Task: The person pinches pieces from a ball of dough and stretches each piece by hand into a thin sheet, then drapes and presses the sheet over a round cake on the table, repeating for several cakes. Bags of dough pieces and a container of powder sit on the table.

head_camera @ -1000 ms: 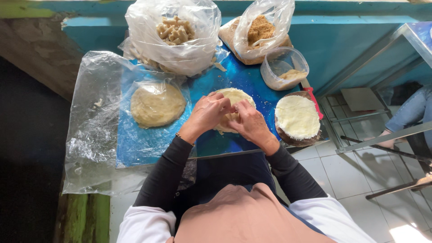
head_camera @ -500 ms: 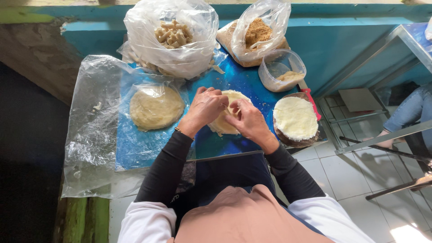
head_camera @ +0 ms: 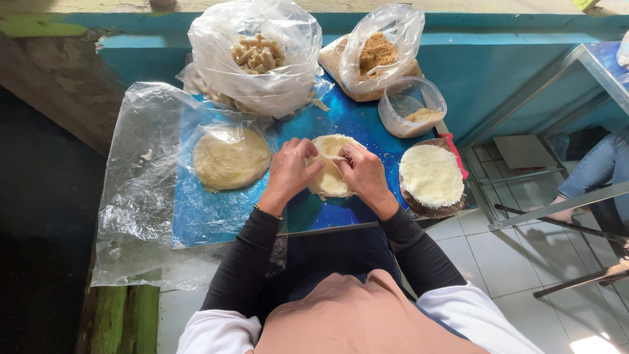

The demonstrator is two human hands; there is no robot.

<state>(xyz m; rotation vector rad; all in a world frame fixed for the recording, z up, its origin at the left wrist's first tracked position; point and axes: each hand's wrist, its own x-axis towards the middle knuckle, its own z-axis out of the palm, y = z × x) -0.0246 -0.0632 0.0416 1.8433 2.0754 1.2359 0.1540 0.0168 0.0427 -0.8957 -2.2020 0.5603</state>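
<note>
Blue plastic covers the desk [head_camera: 216, 216], set against a teal wall. Both hands meet over a dough round [head_camera: 327, 172] near the desk's middle: the left hand [head_camera: 293, 169] and right hand [head_camera: 362, 172] pinch its upper edge, fingers closed on the dough. It looks partly folded, sealing unfinished. Another flat round [head_camera: 230, 157] lies toward the left edge; a dough-topped plate [head_camera: 432, 178] sits at the right edge. Two filling bags [head_camera: 259, 56] and a tub [head_camera: 411, 106] line the far edge.
</note>
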